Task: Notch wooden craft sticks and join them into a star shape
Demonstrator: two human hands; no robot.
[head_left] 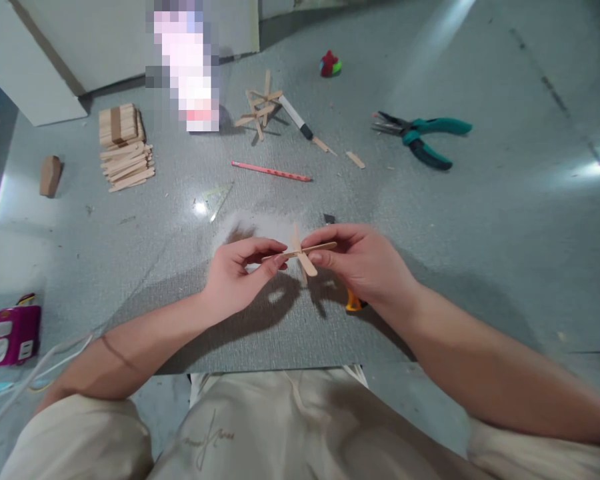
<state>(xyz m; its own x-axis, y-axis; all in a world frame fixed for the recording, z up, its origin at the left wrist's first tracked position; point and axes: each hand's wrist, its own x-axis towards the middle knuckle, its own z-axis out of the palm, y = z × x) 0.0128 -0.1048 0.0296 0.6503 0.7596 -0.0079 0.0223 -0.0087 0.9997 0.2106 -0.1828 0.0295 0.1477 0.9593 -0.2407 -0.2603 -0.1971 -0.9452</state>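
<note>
Both my hands meet over the grey floor mat [430, 220], pinching a small cross of wooden craft sticks [300, 254]. My left hand [237, 275] grips the left end of the long stick between thumb and fingers. My right hand [363, 260] pinches the right end, near where a shorter stick crosses it at an angle. An orange object [354, 304] peeks out beneath my right hand, mostly hidden.
A stack of craft sticks [125, 148] lies far left, a glued stick structure [260, 107] and marker [296, 118] at the back, a pink pencil [270, 171] in the middle, teal pliers [420, 135] to the right. A clear triangle ruler [215, 200] lies ahead; a magenta device [11, 335] sits near left.
</note>
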